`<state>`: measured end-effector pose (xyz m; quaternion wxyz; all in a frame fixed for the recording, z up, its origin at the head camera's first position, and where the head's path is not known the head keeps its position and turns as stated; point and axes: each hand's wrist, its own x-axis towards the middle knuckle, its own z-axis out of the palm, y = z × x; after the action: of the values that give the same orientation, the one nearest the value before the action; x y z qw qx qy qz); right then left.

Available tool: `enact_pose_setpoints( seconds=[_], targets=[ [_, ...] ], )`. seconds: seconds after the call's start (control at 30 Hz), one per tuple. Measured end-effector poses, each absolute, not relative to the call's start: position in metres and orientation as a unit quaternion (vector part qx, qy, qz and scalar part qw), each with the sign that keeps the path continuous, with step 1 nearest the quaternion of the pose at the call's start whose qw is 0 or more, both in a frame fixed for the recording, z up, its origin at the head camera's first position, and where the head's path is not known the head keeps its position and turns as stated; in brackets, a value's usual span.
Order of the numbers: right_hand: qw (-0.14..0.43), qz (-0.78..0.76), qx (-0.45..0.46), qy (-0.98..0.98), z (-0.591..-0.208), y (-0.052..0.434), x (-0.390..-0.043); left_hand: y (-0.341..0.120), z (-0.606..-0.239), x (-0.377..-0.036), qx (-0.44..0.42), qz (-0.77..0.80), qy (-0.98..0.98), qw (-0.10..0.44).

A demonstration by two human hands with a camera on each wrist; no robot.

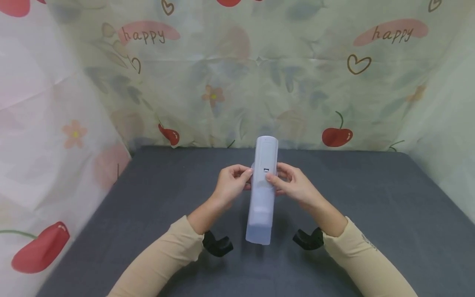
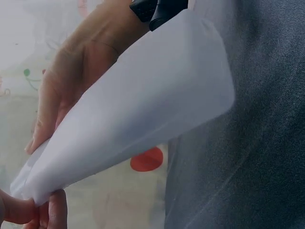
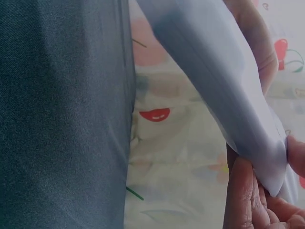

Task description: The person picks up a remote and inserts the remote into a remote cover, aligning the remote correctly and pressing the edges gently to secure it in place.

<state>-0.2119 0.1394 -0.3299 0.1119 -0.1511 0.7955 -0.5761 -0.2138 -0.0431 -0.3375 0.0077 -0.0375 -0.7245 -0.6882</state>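
Note:
A long white plastic device (image 1: 262,202), with a panel and a small dark slot on its upper face, is held off the table between both hands. Its exact kind is unclear. My left hand (image 1: 231,182) pinches its left side between thumb and fingers. On the opposite side my right hand (image 1: 297,186) grips it, thumb lying on the face just below the slot. Seen from the left wrist, the device (image 2: 138,95) shows a smooth, broad, blunt end. In the right wrist view, fingertips (image 3: 242,186) hold the narrower-looking part; the underside is partly hidden.
Below is a dark grey cloth-covered table (image 1: 167,255). Black wrist mounts (image 1: 219,245) stick out from both sleeves near the device's lower end. A curtain (image 1: 259,82) printed with cherries and flowers hangs behind the table and along its sides.

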Motion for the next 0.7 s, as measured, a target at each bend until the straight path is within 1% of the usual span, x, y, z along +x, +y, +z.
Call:
enact_pose_setpoints(
  seconds=[0.23,0.33,0.5,0.57,0.7],
  targets=[
    [0.115,-0.561,-0.154,0.805,-0.3297,0.1415,-0.2125,-0.0434,-0.3382,-0.2152,-0.041,-0.679,-0.733,-0.005],
    [0.104,-0.559,-0.148,0.809,-0.3301,0.1425,-0.2133,-0.0459,-0.3370,-0.2149,-0.059,-0.670,-0.739,-0.025],
    [0.090,-0.566,-0.120,0.811,-0.3315,0.1440,-0.2152,-0.0474,-0.3351,-0.2130,-0.076,-0.657,-0.746,-0.075],
    [0.088,-0.571,-0.113,0.808,-0.3326,0.1438,-0.2158,-0.0465,-0.3357,-0.2124,-0.082,-0.638,-0.761,-0.084],
    [0.077,-0.586,-0.111,0.799,-0.3350,0.1426,-0.2151,-0.0442,-0.3379,-0.2124,-0.094,-0.611,-0.783,-0.067]
  ],
)
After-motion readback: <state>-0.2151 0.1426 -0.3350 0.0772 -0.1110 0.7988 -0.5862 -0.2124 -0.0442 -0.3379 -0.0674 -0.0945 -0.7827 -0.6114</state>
